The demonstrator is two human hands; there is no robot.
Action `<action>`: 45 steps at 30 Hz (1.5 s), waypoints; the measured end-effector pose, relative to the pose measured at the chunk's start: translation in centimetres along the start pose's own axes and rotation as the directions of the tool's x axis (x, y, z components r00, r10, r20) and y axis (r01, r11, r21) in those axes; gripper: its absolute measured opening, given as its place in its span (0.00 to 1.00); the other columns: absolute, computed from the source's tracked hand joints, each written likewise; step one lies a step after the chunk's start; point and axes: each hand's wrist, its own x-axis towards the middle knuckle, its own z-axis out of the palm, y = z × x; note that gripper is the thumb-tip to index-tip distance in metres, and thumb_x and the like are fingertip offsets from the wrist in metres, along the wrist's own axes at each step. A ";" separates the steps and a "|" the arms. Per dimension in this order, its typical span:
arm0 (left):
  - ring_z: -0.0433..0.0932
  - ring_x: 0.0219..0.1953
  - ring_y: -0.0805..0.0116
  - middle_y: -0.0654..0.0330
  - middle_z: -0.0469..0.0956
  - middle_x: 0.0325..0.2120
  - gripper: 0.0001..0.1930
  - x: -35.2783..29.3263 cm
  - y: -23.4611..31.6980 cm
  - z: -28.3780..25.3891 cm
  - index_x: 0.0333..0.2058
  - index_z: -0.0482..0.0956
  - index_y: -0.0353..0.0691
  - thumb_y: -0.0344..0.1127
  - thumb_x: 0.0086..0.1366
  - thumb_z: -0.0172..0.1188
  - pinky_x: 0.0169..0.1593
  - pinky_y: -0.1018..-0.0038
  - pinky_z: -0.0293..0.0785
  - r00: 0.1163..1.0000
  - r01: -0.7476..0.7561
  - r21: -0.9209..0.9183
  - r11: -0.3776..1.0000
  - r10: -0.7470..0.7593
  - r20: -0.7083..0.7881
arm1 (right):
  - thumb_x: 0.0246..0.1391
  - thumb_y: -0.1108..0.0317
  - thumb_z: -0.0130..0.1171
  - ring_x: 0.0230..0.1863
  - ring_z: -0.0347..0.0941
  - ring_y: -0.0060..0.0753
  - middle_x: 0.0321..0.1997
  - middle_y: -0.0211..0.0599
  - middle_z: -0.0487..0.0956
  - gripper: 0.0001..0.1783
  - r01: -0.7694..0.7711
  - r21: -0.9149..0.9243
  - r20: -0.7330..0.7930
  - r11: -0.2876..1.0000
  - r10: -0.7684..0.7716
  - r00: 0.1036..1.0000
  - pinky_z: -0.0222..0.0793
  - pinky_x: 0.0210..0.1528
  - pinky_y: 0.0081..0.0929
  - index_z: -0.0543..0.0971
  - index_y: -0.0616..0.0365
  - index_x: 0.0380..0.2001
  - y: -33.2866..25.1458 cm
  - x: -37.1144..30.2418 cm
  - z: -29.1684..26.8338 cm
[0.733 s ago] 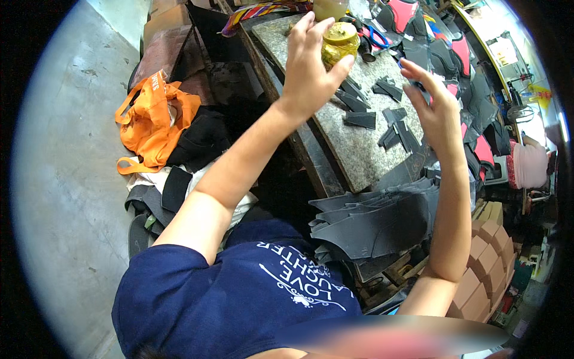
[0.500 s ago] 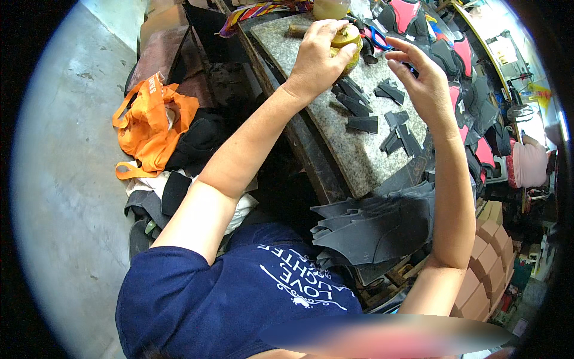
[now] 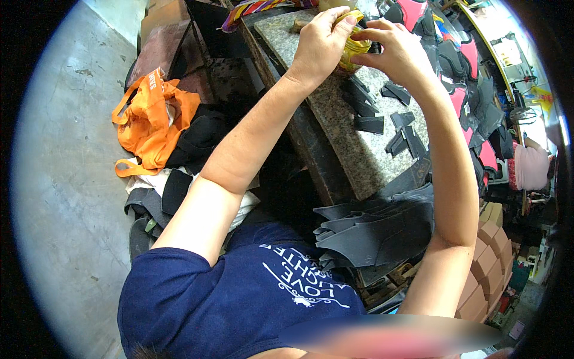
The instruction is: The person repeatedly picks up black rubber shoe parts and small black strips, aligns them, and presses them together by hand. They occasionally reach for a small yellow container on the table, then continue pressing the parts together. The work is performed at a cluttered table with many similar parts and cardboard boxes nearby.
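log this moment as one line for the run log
left hand: at yellow lid | right hand: curved beside yellow jar, contact unclear | on stone slab: loose black pieces

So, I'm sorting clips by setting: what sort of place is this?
Probably a small workshop: black strips lie on a stone slab, dark sheets are stacked at its near end, and pink-and-black parts are heaped beyond.

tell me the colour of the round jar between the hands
The round jar looks yellow, unevenly so; it shows best in the head view.
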 end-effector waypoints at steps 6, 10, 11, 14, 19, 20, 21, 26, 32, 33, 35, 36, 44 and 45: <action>0.78 0.49 0.64 0.47 0.79 0.45 0.18 0.4 0.6 0.0 0.51 0.74 0.27 0.37 0.69 0.56 0.52 0.72 0.73 0.993 0.113 -0.085 0.990 -0.109 0.052 | 0.44 0.34 0.65 0.64 0.65 0.41 0.61 0.35 0.73 0.31 -0.058 -0.183 0.181 0.981 0.091 0.979 0.58 0.62 0.56 0.83 0.37 0.49 -1.1 1.6 1.3; 0.78 0.49 0.64 0.49 0.79 0.46 0.19 0.5 1.1 -0.2 0.53 0.72 0.28 0.35 0.69 0.56 0.52 0.73 0.74 0.979 0.194 -0.173 0.966 -0.179 0.100 | 0.44 0.34 0.65 0.65 0.65 0.42 0.63 0.34 0.72 0.31 -0.053 -0.225 0.041 0.973 0.064 0.997 0.58 0.63 0.55 0.83 0.37 0.48 -0.7 1.0 -0.3; 0.78 0.49 0.64 0.49 0.79 0.46 0.19 0.4 1.2 -0.3 0.53 0.72 0.28 0.34 0.69 0.57 0.52 0.73 0.74 0.978 0.198 -0.185 0.962 -0.181 0.108 | 0.44 0.34 0.65 0.65 0.65 0.42 0.63 0.35 0.72 0.31 -0.041 -0.231 -0.034 0.972 0.034 0.999 0.58 0.63 0.55 0.83 0.37 0.48 -0.6 0.5 -0.8; 0.78 0.48 0.66 0.51 0.78 0.46 0.18 0.2 1.3 0.1 0.54 0.71 0.28 0.31 0.68 0.56 0.53 0.74 0.74 0.990 0.091 -0.174 0.980 -0.070 0.125 | 0.46 0.37 0.65 0.62 0.68 0.41 0.60 0.35 0.75 0.30 -0.009 -0.280 -0.095 0.960 -0.018 0.995 0.58 0.62 0.53 0.81 0.37 0.51 -0.5 -1.2 -2.4; 0.72 0.57 0.57 0.50 0.77 0.50 0.14 -0.4 0.6 0.3 0.46 0.80 0.30 0.32 0.69 0.51 0.61 0.66 0.65 0.950 -0.239 0.107 0.965 0.209 0.234 | 0.47 0.44 0.66 0.56 0.72 0.40 0.54 0.35 0.79 0.27 0.004 -0.136 -0.156 0.991 -0.025 0.987 0.60 0.59 0.49 0.80 0.43 0.49 -1.1 -4.3 -1.5; 0.69 0.59 0.55 0.49 0.77 0.50 0.15 -0.5 0.4 0.3 0.45 0.81 0.29 0.33 0.69 0.50 0.63 0.64 0.62 0.945 -0.234 0.062 0.970 0.212 0.248 | 0.49 0.40 0.63 0.61 0.69 0.39 0.57 0.33 0.77 0.31 -0.036 -0.220 -0.058 0.975 0.024 0.998 0.58 0.62 0.54 0.77 0.35 0.56 -1.1 -4.7 -1.1; 0.68 0.60 0.56 0.50 0.77 0.52 0.16 -0.4 0.2 0.1 0.46 0.82 0.32 0.32 0.69 0.47 0.64 0.64 0.61 0.920 -0.288 0.043 0.957 0.264 0.290 | 0.51 0.41 0.63 0.60 0.70 0.37 0.56 0.32 0.77 0.31 -0.038 -0.218 -0.075 0.975 0.022 0.997 0.57 0.62 0.54 0.76 0.35 0.57 -1.2 -5.1 -0.7; 0.76 0.52 0.59 0.50 0.76 0.52 0.16 -0.4 -0.2 0.1 0.51 0.78 0.37 0.37 0.69 0.56 0.56 0.70 0.70 0.827 -0.555 0.305 0.774 0.476 0.297 | 0.54 0.46 0.62 0.59 0.71 0.36 0.54 0.30 0.78 0.24 0.051 -0.154 0.063 0.987 -0.041 0.997 0.52 0.63 0.58 0.79 0.36 0.53 -0.5 -6.9 -2.6; 0.67 0.58 0.44 0.43 0.70 0.53 0.29 -1.5 -0.5 -0.1 0.54 0.73 0.39 0.36 0.52 0.69 0.62 0.55 0.62 0.878 -0.453 0.325 0.830 0.353 0.324 | 0.51 0.67 0.64 0.49 0.76 0.43 0.43 0.42 0.81 0.16 -0.226 0.518 -0.045 0.825 0.290 0.956 0.71 0.52 0.38 0.81 0.59 0.44 2.3 -8.4 -7.0; 0.69 0.57 0.44 0.42 0.71 0.52 0.27 -1.2 -0.6 -0.1 0.52 0.74 0.39 0.34 0.52 0.69 0.60 0.55 0.64 0.872 -0.459 0.240 0.856 0.381 0.306 | 0.56 0.63 0.62 0.52 0.75 0.36 0.48 0.37 0.80 0.18 -0.131 0.593 -0.064 0.794 0.209 0.976 0.67 0.57 0.36 0.79 0.56 0.49 2.6 -8.0 -6.5; 0.74 0.53 0.46 0.42 0.74 0.49 0.20 -0.8 -0.7 0.1 0.50 0.77 0.37 0.35 0.59 0.64 0.57 0.61 0.70 0.870 -0.482 0.222 0.847 0.434 0.235 | 0.62 0.65 0.58 0.54 0.73 0.26 0.52 0.34 0.79 0.19 -0.165 0.721 0.017 0.673 0.221 0.975 0.66 0.59 0.24 0.77 0.60 0.54 2.5 -6.7 -4.8; 0.78 0.50 0.49 0.43 0.78 0.47 0.16 -0.8 -0.6 0.4 0.48 0.79 0.35 0.38 0.66 0.59 0.56 0.65 0.72 0.873 -0.486 0.273 0.830 0.449 0.189 | 0.61 0.68 0.59 0.54 0.73 0.25 0.52 0.33 0.79 0.18 -0.144 0.811 0.030 0.568 0.205 0.978 0.65 0.60 0.25 0.77 0.60 0.53 2.1 -6.6 -3.9; 0.82 0.45 0.59 0.49 0.82 0.41 0.17 -0.9 0.7 0.8 0.51 0.76 0.35 0.41 0.73 0.51 0.48 0.70 0.77 1.000 -0.016 -0.037 0.999 0.016 0.012 | 0.45 0.60 0.69 0.63 0.64 0.45 0.58 0.31 0.74 0.14 0.013 -0.041 -0.315 0.999 -0.025 0.949 0.59 0.61 0.48 0.85 0.41 0.38 -1.2 -1.7 0.5; 0.82 0.44 0.64 0.52 0.83 0.40 0.17 -0.9 0.8 0.8 0.52 0.76 0.36 0.42 0.74 0.49 0.47 0.71 0.78 1.000 0.006 -0.025 1.000 -0.005 0.029 | 0.44 0.60 0.69 0.63 0.64 0.45 0.59 0.30 0.74 0.14 0.033 -0.039 -0.348 0.999 -0.044 0.936 0.58 0.63 0.47 0.84 0.41 0.38 -1.4 -1.6 0.8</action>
